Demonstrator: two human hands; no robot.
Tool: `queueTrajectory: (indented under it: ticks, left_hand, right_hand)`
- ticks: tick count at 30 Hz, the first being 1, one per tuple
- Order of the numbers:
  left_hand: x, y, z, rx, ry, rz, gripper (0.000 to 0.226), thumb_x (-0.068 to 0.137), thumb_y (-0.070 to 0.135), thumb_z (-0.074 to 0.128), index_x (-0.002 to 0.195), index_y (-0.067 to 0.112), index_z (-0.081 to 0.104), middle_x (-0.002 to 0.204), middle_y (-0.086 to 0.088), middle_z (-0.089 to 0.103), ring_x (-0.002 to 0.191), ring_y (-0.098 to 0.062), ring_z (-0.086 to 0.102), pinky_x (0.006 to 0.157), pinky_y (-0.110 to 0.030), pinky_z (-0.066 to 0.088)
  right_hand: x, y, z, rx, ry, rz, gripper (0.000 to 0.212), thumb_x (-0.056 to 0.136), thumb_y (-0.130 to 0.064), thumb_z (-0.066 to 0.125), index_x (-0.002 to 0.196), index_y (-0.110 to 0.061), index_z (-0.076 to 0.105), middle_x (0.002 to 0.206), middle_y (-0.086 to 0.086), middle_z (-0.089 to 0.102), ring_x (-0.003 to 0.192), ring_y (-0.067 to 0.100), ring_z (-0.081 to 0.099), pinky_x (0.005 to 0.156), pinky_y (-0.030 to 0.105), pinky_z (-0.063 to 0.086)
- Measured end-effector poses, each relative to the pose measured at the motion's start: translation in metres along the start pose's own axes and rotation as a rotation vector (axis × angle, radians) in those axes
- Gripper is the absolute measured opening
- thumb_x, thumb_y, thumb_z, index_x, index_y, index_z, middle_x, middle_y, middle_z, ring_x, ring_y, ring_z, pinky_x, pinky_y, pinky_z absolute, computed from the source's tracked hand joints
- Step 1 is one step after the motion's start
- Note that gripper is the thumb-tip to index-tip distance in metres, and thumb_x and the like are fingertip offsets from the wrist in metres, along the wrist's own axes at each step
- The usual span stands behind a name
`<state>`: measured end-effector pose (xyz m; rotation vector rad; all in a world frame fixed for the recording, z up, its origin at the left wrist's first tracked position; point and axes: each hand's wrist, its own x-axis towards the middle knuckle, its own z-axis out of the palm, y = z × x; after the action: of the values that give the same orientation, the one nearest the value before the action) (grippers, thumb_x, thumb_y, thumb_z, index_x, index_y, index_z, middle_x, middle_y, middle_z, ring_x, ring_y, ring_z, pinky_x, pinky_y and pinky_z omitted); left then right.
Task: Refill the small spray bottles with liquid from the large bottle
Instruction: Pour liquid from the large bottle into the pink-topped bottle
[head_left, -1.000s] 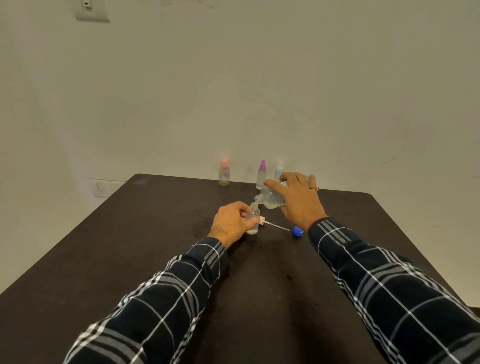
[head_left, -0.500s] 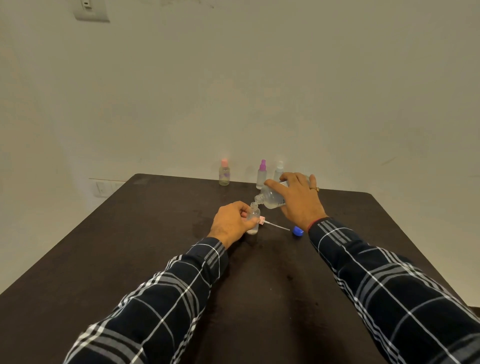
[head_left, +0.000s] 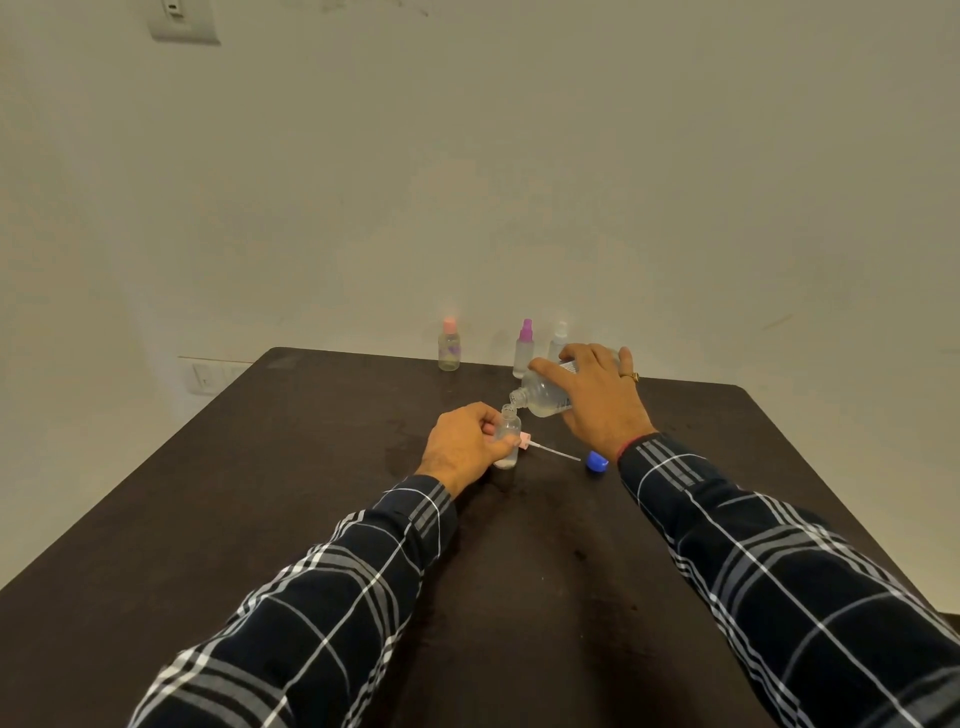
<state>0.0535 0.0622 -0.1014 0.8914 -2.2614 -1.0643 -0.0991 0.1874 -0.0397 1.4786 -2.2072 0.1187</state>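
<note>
Right hand (head_left: 597, 400) grasps tilted large bottle (head_left: 543, 397); left hand (head_left: 465, 447) clamps small bottle (head_left: 507, 431). Keep spout directly over small bottle's neck, pour slowly.

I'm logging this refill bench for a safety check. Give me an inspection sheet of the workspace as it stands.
Surface: dark table, faint damp-looking patch near the left hand.
Job's things: large bottle tilted, mouth over the open small bottle; three capped spray bottles at the far edge.
Clutter: pink spray head with tube and blue cap lying loose.
Grippers: left hand holds the small bottle; right hand holds the large bottle.
Cables: nothing seen.
Surroundings: plain wall, switch plate, sockets.
</note>
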Motion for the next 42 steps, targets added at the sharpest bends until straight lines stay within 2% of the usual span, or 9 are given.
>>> queueTrajectory:
  ticks: [14, 42]
  left_hand:
    - [0.0017, -0.0009, 0.0005, -0.005, -0.015, -0.015, 0.031, 0.081, 0.038, 0.081, 0.106, 0.025, 0.068, 0.096, 0.009, 0.068, 0.089, -0.008, 0.066, 0.086, -0.036, 0.060]
    - [-0.0018, 0.0020, -0.0007, -0.001, -0.003, -0.016, 0.032, 0.081, 0.037, 0.081, 0.108, 0.024, 0.069, 0.095, 0.010, 0.068, 0.089, -0.005, 0.065, 0.088, -0.031, 0.058]
  right_hand:
    - [-0.0003, -0.0007, -0.0020, -0.003, 0.002, -0.001, 0.072, 0.083, -0.021, 0.076, 0.140, -0.046, 0.039, 0.137, 0.007, 0.045, 0.132, 0.031, 0.038, 0.112, 0.069, 0.023]
    - [0.0001, -0.0001, 0.0001, -0.003, 0.014, 0.000, 0.073, 0.082, -0.015, 0.075, 0.139, -0.046, 0.040, 0.136, 0.006, 0.044, 0.132, 0.031, 0.038, 0.112, 0.070, 0.022]
